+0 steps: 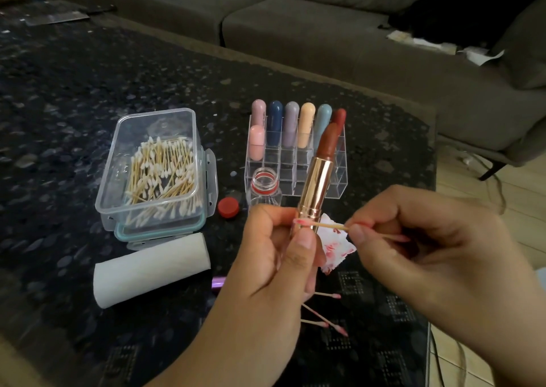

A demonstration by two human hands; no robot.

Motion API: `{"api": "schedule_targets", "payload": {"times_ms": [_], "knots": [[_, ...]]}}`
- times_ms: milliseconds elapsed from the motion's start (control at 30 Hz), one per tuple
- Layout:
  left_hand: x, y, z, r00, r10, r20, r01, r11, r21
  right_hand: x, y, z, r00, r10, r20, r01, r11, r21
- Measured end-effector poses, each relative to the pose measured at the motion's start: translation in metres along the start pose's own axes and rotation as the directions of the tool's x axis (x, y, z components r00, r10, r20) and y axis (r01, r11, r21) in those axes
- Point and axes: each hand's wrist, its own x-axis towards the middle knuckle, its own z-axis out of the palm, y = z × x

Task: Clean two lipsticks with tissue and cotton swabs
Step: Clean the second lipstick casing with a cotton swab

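Observation:
My left hand [274, 256] grips the base of a rose-gold lipstick [317, 180], held upright with its brown-red bullet extended. My right hand [419, 239] pinches a cotton swab [325, 225] by its wooden stick. The swab's pink-stained tip touches the lipstick's lower tube just above my left thumb. A tissue piece [335, 246] smeared with red lies on the table behind the hands. Several used swabs [325, 313] with pink tips lie below my left hand. A purple object [218, 283] peeks out at my left wrist, mostly hidden.
A clear box of cotton swabs [159, 174] and a tissue roll [150, 271] sit at left. A clear organizer [295, 150] holds several capped lipsticks. An open small bottle [264, 186] and its red cap [228, 207] stand between them. A sofa [325, 32] lies beyond the table.

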Motion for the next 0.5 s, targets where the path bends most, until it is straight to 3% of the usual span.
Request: {"api": "schedule_targets", "payload": {"times_ms": [200, 500], "knots": [[0.0002, 0.0016, 0.0004, 0.999, -0.034, 0.016, 0.035, 0.996, -0.083, 0.0004, 0.0037, -0.0052, 0.998, 0.03, -0.056, -0.029, 0.999, 0.026], [0.0002, 0.0068, 0.0031, 0.992, -0.12, 0.04, 0.125, 0.97, -0.208, 0.0025, 0.004, -0.0042, 0.999, 0.035, -0.026, -0.033, 0.996, 0.083]]}}
